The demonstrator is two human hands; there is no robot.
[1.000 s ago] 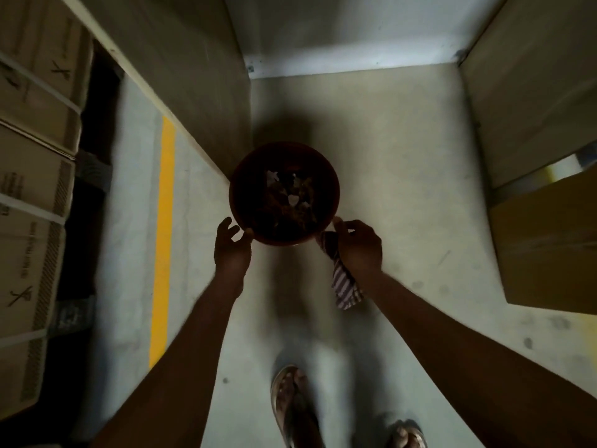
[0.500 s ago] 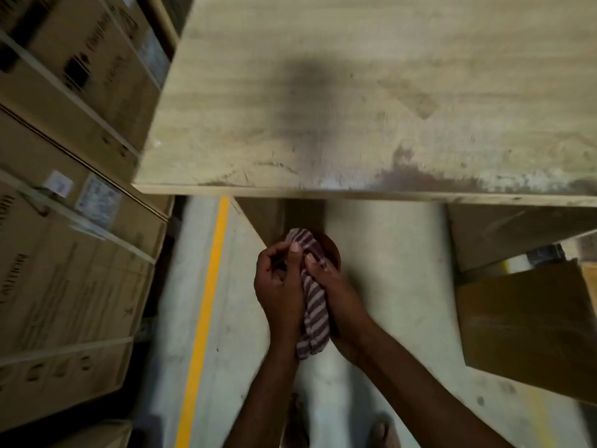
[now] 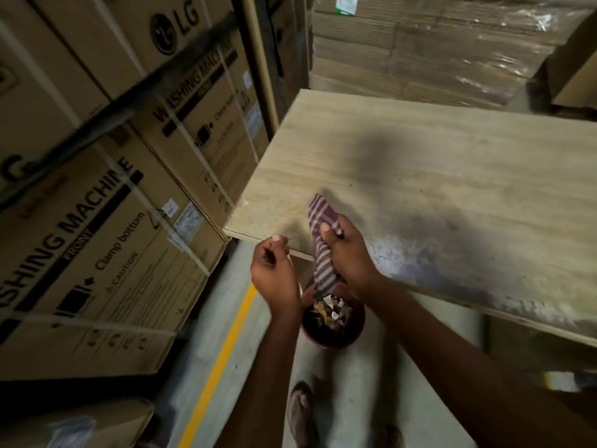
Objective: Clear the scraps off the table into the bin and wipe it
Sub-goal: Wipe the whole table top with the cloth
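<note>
My right hand (image 3: 347, 253) grips a maroon-and-white striped cloth (image 3: 323, 234) at the near left corner of the pale wooden table (image 3: 436, 176). The cloth's top end lies over the tabletop and its tail hangs down past the edge. My left hand (image 3: 274, 270) hovers just left of the cloth, at the table's front edge, fingers curled and holding nothing. Below both hands a dark red round bin (image 3: 332, 321) stands on the floor, with paper scraps (image 3: 329, 310) inside it. A whitish smear (image 3: 452, 273) marks the tabletop near the front edge.
Stacked cardboard washing-machine boxes (image 3: 106, 189) wall off the left side. A yellow line (image 3: 223, 360) runs along the concrete floor between them and the bin. Flattened cardboard and plastic wrap (image 3: 452, 53) pile up behind the table. My sandalled feet (image 3: 303, 412) show at the bottom.
One second ago both hands held the bin's rim under the table. They let go, rose with the cloth between them, and now the right hand alone holds it at the table corner.
</note>
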